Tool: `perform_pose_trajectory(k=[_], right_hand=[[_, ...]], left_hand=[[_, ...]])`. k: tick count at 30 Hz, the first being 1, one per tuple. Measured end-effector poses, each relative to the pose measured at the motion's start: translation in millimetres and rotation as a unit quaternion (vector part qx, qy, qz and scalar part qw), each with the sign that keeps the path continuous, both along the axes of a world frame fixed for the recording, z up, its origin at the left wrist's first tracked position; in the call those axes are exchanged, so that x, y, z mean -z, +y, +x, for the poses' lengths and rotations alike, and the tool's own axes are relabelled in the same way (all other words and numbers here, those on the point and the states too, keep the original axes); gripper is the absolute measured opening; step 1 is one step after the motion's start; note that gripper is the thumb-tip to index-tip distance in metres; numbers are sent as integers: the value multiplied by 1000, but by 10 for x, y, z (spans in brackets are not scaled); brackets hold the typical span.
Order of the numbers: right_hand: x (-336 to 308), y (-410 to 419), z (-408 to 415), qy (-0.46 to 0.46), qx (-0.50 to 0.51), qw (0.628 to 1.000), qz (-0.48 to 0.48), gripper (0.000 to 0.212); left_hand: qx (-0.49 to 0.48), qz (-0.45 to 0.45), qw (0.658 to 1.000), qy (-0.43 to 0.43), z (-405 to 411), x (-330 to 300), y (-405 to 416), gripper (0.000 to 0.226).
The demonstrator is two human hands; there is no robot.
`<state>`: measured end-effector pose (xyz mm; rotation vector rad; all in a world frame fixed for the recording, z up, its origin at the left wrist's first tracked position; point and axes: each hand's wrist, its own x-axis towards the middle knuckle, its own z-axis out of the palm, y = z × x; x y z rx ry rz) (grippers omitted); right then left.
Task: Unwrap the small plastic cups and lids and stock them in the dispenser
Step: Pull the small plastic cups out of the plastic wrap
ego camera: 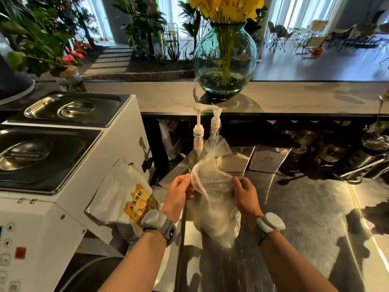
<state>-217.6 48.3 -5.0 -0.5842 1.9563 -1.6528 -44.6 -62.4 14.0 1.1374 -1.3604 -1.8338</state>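
While the clear plastic bag stands on the steel counter, we grip its open mouth from both sides: our left hand pinches the left edge of the film between thumb and fingers, and our right hand pinches the right edge the same way, so the mouth is stretched between them. The lower part of the bag bulges with something whitish; through the wrinkled film we cannot tell whether it is cups or lids. Each wrist carries a grey band. Just behind the bag stand two pump bottles, the bag's upper flap rising in front of them. To the left, a white pouch with a yellow label leans against a white machine topped by two steel pan lids. On the raised ledge beyond sits a round glass vase of yellow flowers.
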Motion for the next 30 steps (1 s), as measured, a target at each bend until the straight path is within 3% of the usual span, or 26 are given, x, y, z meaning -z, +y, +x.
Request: perform_pose_trajectory(k=[4,7,9,11,14,19,23,27,30], right_hand=[[2,29,-27,-32,22,999,-15,27],[46,82,-50,-76,13,997,-28,42],[96,152,-54,-101,-37,994,-37,54],[168,229,-30,-124,-119,985,-23,71],[301,306,10,-140,-205,968,22,105],[426,354,191,-100,-293,948,70,78],[474,332,266,-64,-276,953,110,59],[526,363,247,-68,-209,967,130,71],[480,339,242,-102,-166,976,101,59]], left_hand=[[26,21,998,-50,36,251,122,28],[41,46,989,-134,26,767,173,61],[64,39,979,-188,1,1008,215,69],[101,15,969,-226,13,631,403,58],[130,25,963,-234,-20,558,504,46],[64,186,965,-175,-87,499,558,27],[56,248,955,-156,-100,464,597,36],[46,223,966,-125,-46,559,592,36],[42,162,979,-115,-17,716,553,38]])
